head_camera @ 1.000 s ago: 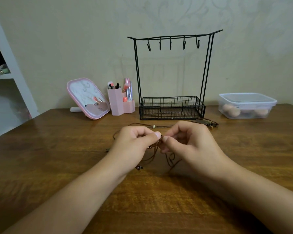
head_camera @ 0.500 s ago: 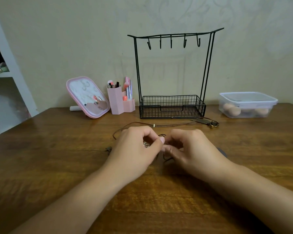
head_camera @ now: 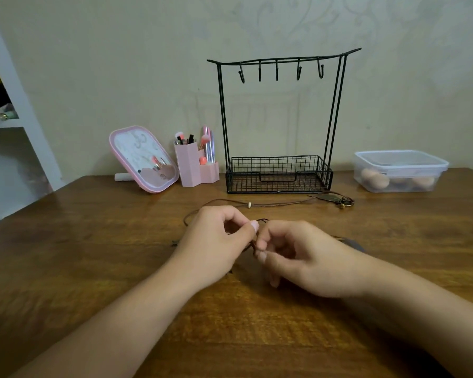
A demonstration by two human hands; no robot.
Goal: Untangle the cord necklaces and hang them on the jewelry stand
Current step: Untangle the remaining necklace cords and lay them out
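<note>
We pinch the tangled cord necklaces [head_camera: 253, 242] between both hands: left hand [head_camera: 216, 241] and right hand [head_camera: 306, 257], fingers curled, tips meeting. Jewelry stand [head_camera: 279, 173] beyond them, hooks bare.

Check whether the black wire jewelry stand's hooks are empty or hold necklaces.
Empty: all five hooks on the black wire jewelry stand hang bare.

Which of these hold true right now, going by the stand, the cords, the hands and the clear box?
1. A necklace hangs from a hook of the jewelry stand. False: all five hooks are bare.
2. Both the left hand and the right hand pinch brown cord necklaces. True.
3. The clear lidded box sits right of the stand. True.
4. The pink mirror lies flat on the wooden table. False: it stands tilted.
</note>
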